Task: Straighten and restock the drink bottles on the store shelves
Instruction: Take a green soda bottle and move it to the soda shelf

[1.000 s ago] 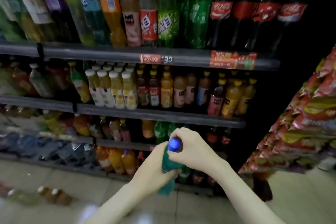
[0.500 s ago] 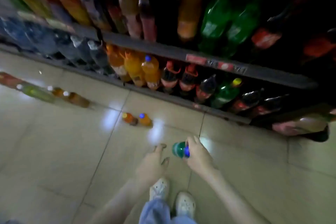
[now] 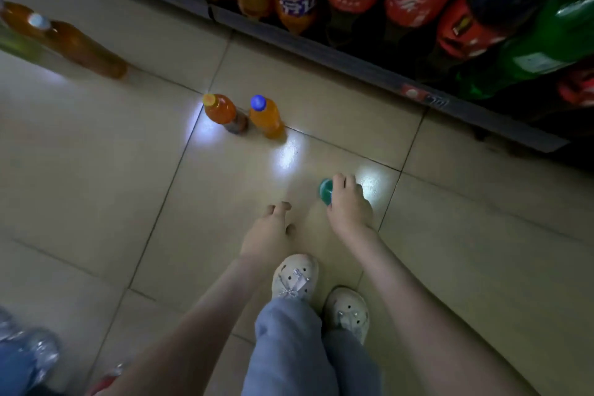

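Above pale shoes (image 3: 295,276), the left hand (image 3: 270,228) hangs loose with nothing in it. The right hand (image 3: 348,202) grasps the green bottle (image 3: 325,191) by its top, low over the floor tiles (image 3: 96,170), perhaps resting on them. Farther off, two orange bottles (image 3: 225,111) stand upright side by side before the bottom shelf (image 3: 353,69).
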`<move>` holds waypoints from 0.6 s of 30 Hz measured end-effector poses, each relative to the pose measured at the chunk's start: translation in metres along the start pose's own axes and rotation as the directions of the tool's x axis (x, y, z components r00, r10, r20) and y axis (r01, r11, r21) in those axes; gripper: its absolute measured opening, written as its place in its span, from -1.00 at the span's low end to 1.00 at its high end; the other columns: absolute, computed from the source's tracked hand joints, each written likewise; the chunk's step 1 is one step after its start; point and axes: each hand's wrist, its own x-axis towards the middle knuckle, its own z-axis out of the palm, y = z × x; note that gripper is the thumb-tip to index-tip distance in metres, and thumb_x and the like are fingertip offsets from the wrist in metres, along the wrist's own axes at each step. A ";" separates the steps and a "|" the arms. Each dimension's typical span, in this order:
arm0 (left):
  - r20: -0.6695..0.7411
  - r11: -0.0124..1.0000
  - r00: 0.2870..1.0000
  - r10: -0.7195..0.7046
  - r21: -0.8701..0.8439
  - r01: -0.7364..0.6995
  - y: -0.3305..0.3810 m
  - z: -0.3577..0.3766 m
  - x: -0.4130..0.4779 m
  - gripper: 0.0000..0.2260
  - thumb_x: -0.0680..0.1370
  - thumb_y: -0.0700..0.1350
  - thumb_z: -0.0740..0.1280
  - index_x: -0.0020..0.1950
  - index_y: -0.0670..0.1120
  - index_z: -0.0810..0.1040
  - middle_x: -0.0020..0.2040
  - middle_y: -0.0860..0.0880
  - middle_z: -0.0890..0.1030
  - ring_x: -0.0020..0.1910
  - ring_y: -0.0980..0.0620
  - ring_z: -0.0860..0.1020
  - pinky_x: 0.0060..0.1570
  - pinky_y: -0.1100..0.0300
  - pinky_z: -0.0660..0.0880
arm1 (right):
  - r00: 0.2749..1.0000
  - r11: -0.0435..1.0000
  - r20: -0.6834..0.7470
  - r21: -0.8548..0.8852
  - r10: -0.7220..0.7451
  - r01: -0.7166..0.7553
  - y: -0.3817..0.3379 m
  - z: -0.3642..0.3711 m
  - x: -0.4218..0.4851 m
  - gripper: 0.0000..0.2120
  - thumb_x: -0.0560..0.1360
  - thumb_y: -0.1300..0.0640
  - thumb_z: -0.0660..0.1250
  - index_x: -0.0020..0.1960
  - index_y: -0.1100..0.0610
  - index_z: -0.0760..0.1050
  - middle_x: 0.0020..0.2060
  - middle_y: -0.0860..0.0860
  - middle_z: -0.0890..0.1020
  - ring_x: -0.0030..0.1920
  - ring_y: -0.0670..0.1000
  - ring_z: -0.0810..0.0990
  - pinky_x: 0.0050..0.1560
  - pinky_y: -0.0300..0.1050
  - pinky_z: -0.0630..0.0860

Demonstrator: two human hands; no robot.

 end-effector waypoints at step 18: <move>-0.454 0.960 0.879 0.143 -0.153 -0.236 0.096 -0.401 -0.321 -0.60 0.56 -0.08 0.25 0.40 -0.05 0.36 0.28 -0.11 0.47 0.24 -0.05 0.46 0.22 0.15 0.39 | 0.692 0.815 -0.461 -0.138 -0.555 0.562 -0.240 -0.439 -0.293 -0.62 0.40 0.24 0.36 0.22 0.26 0.48 -0.02 0.16 0.57 -0.01 0.23 0.57 -0.06 0.05 0.54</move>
